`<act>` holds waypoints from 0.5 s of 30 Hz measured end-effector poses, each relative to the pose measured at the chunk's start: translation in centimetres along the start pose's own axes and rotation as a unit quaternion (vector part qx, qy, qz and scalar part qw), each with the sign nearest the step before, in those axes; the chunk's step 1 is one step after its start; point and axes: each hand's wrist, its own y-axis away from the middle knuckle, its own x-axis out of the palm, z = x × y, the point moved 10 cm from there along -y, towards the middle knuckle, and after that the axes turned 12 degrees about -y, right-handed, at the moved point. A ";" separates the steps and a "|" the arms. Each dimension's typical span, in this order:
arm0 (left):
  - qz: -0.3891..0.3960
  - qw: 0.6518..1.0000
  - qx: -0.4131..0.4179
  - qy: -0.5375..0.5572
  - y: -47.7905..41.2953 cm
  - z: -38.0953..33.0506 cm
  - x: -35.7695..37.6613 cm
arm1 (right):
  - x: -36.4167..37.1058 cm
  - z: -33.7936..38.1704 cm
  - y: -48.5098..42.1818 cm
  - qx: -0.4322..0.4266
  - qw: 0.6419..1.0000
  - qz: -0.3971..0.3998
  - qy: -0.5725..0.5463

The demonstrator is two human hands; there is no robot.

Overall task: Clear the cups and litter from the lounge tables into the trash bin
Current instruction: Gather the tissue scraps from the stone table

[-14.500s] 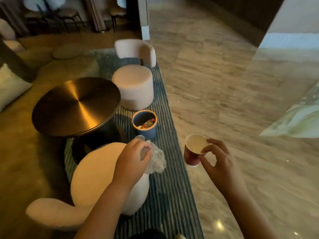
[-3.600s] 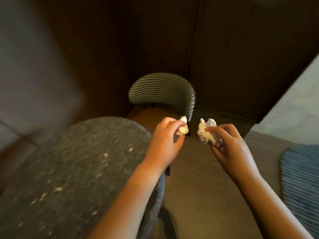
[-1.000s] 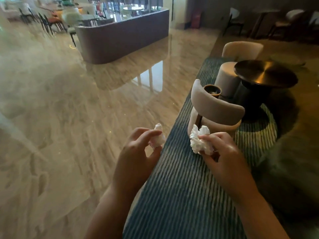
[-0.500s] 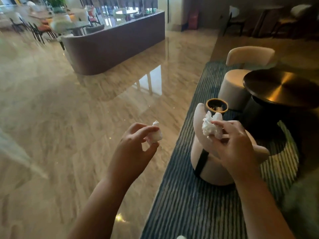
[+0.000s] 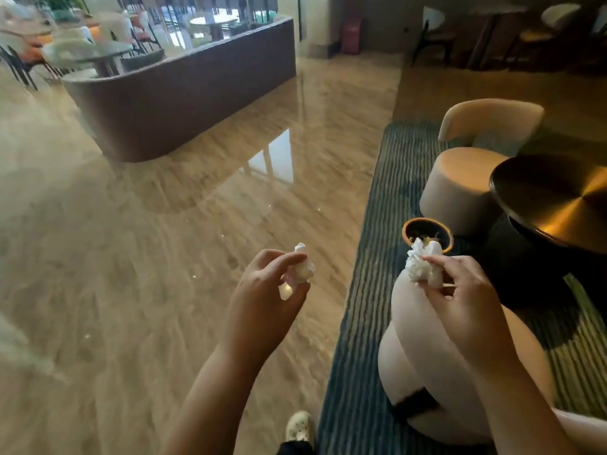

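Half the view is polished marble floor [image 5: 131, 257], with a long curved brown partition [image 5: 184, 103] standing on it at the far left. A dark striped rug [image 5: 371, 224] runs along the right side. On the rug a round, dark metal worktop [image 5: 558, 201] stands between two cream chairs, the far chair [image 5: 460, 185] beyond it and the near chair [image 5: 420, 356] just below the right hand. The trash bin [image 5: 404, 231], orange-rimmed with litter inside, stands on the rug between the chairs, beside the worktop's base. The left hand [image 5: 262, 300] is over the floor and pinches a small crumpled tissue [image 5: 303, 270] between thumb and fingertips. The right hand [image 5: 460, 297] pinches a larger tissue wad [image 5: 422, 267], held in front of the bin's near rim. A pale shoe [image 5: 299, 426] shows at the bottom edge, by the rug's border.
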 end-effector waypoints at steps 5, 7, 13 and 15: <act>0.056 0.997 0.049 0.028 -13.5 2.4 5.8 | 4.0 -3.7 -10.5 0.025 0.999 -0.037 0.015; 0.080 0.994 0.063 0.041 -18.0 2.5 8.8 | 4.5 -5.6 -13.3 0.046 0.998 -0.050 0.014; 0.133 0.983 0.124 0.037 -29.9 1.7 18.1 | 3.7 -15.6 -20.7 0.155 0.983 -0.079 0.054; 0.136 0.981 0.137 0.024 -33.9 1.5 21.0 | 3.7 -19.6 -24.1 0.178 0.978 -0.081 0.070</act>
